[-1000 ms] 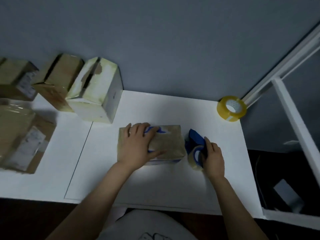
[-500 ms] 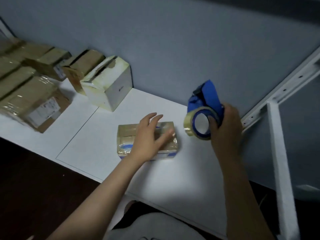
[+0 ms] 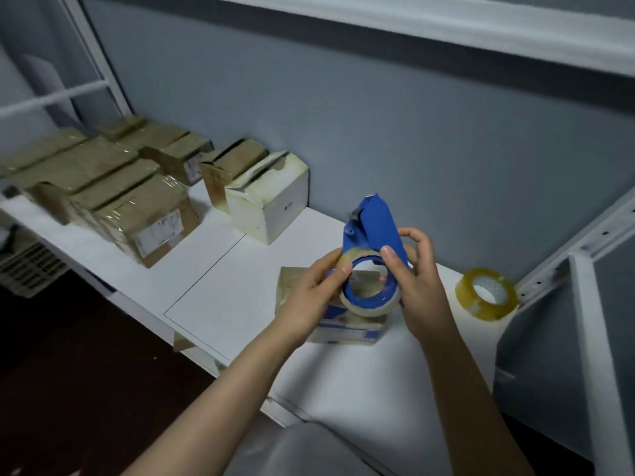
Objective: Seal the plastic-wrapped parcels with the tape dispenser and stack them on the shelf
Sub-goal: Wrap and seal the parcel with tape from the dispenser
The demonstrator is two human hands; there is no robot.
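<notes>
Two hands share the tape dispenser (image 3: 372, 228), held just above the small plastic-wrapped parcel (image 3: 347, 333), which lies flat on the white shelf (image 3: 220, 286) near its front edge. Our right hand (image 3: 419, 286) curls round the blue body, thumb across its face. Our left hand (image 3: 309, 297) pinches the rim of the tape roll (image 3: 369, 305), probably picking for the free end, though we cannot make that end out. The dispenser looks like light, rigid plastic, best gripped by the body, clear of the cutter. Its long axis runs nearly upright, nose toward the wall, roll lowest. The parcel seems light, its film slick, so we would press it from above.
</notes>
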